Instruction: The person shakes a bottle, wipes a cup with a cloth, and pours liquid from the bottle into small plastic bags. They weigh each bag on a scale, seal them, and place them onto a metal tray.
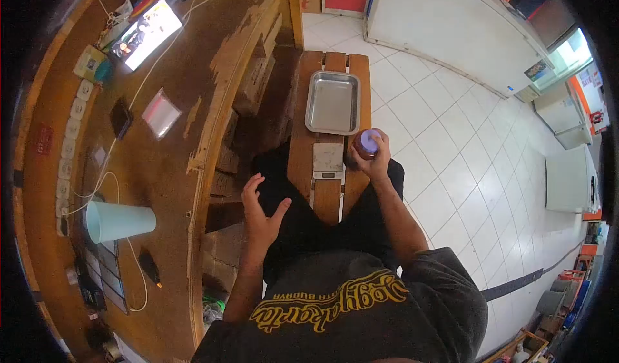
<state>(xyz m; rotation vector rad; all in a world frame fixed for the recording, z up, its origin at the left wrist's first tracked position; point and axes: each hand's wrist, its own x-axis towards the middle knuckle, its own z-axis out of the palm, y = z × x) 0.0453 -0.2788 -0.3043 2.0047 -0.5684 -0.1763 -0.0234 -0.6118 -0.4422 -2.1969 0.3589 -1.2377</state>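
My right hand (375,158) is wrapped round a jar (367,145) with a purple lid, just right of the bench's edge. Beside it on the wooden bench (300,163) lies a small kitchen scale (328,160) with a display at its near end. Beyond the scale sits a rectangular metal tray (333,103); nothing shows inside it. My left hand (263,215) hovers over my left thigh, fingers spread and holding nothing.
On the left, a worn wooden counter (174,189) holds a pale blue cup (120,222) lying tilted, a lit phone (147,34), a plastic bag (161,113) and a white cable. White floor tiles (445,144) and a white chest freezer (451,34) are to the right.
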